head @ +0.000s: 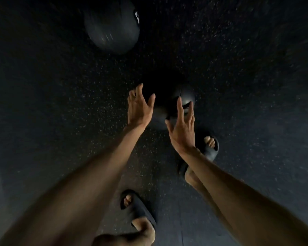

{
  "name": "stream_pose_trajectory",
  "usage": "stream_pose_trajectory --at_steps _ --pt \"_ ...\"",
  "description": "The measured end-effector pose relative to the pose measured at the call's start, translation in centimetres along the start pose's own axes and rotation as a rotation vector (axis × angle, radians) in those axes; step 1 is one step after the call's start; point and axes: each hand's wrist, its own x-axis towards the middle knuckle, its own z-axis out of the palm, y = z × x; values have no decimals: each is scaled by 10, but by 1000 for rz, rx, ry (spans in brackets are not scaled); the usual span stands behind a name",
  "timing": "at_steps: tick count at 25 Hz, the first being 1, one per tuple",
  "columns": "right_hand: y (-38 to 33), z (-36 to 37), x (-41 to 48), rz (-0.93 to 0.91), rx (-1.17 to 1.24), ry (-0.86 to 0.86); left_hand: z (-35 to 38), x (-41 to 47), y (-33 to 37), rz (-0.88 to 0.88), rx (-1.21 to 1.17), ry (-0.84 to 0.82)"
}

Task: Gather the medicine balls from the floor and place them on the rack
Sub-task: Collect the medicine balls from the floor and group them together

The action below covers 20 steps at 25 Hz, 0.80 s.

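Note:
A black medicine ball (167, 105) lies on the dark speckled floor just ahead of my feet, partly lost in shadow. My left hand (139, 105) reaches down at its left side with fingers spread and straight. My right hand (182, 128) reaches down over its right side, fingers also spread. Neither hand plainly touches the ball. A second, larger black medicine ball (112, 23) with white markings lies further off at the upper left. The rack is not in view.
The floor (238, 86) is dark rubber with light flecks, dimly lit. My feet wear black slides: one (208, 150) right behind the near ball, the other (137, 208) lower in the frame.

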Motion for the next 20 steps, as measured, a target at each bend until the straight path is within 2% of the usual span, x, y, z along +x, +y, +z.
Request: stream_pose_trajectory --at_steps 2,6,8,10,14,20 --pt "-19 -24 55 34 -7 -25 -4 4 10 13 -1 -49" --pt "-57 -75 149 194 -47 -164 -8 -1 37 -119 -52 -172" --pt "-68 -95 184 240 -55 -190 -13 16 59 -98 -41 -226" --pt "-75 -103 202 219 -49 -162 -17 41 75 -71 -63 -227" --pt "-77 -103 187 118 -17 -136 -33 112 102 135 -129 -296" --pt "-109 -116 243 194 -52 -206 -87 234 122 53 82 -511"
